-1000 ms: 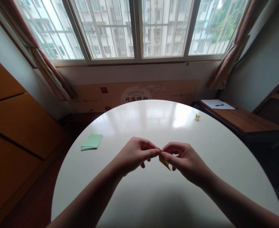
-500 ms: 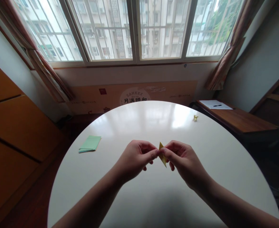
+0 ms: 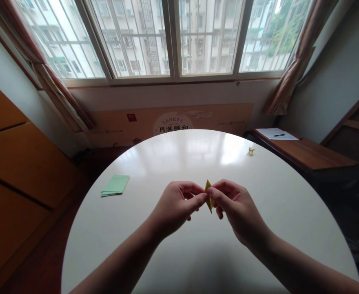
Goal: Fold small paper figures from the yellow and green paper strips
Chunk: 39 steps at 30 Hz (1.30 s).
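Observation:
Between my two hands, above the white table (image 3: 173,261), is a small folded piece of yellow paper (image 3: 209,205), narrow and diamond-shaped with pointed ends at top and bottom. My left hand (image 3: 179,204) pinches its left side between thumb and forefinger. From the other side my right hand (image 3: 233,202) grips it the same way, thumb pressed on the face towards me. The fingertips of both hands nearly meet and cover the middle of the paper. Other fingers are curled beneath and partly hidden.
A stack of green paper sheets (image 3: 116,185) lies on the table's left. Near the far right edge stands a tiny yellow folded-paper figure (image 3: 251,151). Beyond it, a wooden side table (image 3: 323,155) bears white paper (image 3: 267,133) and a pen (image 3: 279,135).
The yellow paper has turned slightly more upright and shifted up a little. My left fingertips have moved slightly right along it, and both hands keep their pinch.

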Each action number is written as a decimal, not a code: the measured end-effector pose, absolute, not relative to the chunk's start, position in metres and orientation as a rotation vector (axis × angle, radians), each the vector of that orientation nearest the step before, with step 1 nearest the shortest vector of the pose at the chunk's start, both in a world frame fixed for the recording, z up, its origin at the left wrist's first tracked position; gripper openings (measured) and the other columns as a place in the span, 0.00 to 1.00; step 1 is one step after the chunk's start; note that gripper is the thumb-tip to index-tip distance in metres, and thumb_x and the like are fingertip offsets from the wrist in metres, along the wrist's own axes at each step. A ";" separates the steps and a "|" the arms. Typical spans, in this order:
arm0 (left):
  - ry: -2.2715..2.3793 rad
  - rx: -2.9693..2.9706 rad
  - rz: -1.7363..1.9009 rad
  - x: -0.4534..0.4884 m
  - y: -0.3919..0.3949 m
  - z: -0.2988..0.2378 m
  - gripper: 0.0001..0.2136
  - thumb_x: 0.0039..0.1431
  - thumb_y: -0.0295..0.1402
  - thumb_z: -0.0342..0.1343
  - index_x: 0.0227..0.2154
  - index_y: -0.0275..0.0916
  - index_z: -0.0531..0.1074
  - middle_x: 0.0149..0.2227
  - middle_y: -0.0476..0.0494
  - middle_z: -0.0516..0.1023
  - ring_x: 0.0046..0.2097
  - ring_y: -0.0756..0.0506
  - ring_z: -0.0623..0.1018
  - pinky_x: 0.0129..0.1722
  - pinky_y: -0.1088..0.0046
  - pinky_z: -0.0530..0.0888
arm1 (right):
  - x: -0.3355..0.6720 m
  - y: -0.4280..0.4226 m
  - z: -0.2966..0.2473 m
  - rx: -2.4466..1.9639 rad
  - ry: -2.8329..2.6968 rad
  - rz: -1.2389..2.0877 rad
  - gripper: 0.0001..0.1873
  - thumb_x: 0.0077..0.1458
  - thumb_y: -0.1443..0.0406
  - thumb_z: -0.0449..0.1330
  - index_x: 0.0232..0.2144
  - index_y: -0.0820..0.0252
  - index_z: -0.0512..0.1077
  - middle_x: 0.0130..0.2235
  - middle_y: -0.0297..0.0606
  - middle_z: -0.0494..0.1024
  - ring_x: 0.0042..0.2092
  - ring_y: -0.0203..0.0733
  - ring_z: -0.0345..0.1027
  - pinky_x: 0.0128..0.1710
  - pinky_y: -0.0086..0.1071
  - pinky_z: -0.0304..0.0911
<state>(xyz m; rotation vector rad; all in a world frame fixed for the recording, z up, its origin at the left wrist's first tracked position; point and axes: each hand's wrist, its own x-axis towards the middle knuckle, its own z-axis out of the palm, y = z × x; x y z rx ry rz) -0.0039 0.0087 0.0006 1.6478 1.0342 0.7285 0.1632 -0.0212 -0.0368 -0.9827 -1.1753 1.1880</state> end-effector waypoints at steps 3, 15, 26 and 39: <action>1.044 1.676 0.735 -0.004 0.009 -0.001 0.13 0.58 0.39 0.60 0.32 0.33 0.80 0.25 0.43 0.77 0.25 0.49 0.72 0.17 0.80 0.68 | 0.162 -0.023 -0.036 -0.974 -1.146 1.216 0.14 0.57 0.56 0.65 0.27 0.60 0.75 0.25 0.33 0.73 0.25 0.34 0.61 0.21 0.27 0.58; 1.061 1.776 0.788 -0.003 0.008 0.000 0.11 0.58 0.38 0.59 0.32 0.34 0.80 0.27 0.43 0.79 0.26 0.49 0.73 0.18 0.79 0.68 | 0.156 -0.022 -0.037 -0.964 -1.004 1.274 0.14 0.54 0.56 0.67 0.26 0.60 0.76 0.26 0.34 0.73 0.27 0.35 0.61 0.23 0.27 0.58; 1.082 1.739 0.802 0.001 0.006 0.000 0.10 0.59 0.37 0.58 0.30 0.34 0.78 0.25 0.46 0.75 0.26 0.51 0.71 0.18 0.82 0.68 | 0.153 -0.022 -0.036 -0.944 -0.915 1.311 0.13 0.51 0.56 0.68 0.26 0.60 0.76 0.26 0.34 0.73 0.28 0.36 0.62 0.22 0.27 0.58; 1.011 1.602 0.807 0.004 0.006 -0.003 0.11 0.57 0.38 0.61 0.30 0.33 0.77 0.24 0.49 0.71 0.24 0.52 0.69 0.16 0.81 0.68 | 0.155 -0.023 -0.036 -0.901 -0.896 1.288 0.11 0.53 0.57 0.68 0.26 0.59 0.76 0.26 0.33 0.74 0.28 0.35 0.63 0.23 0.26 0.59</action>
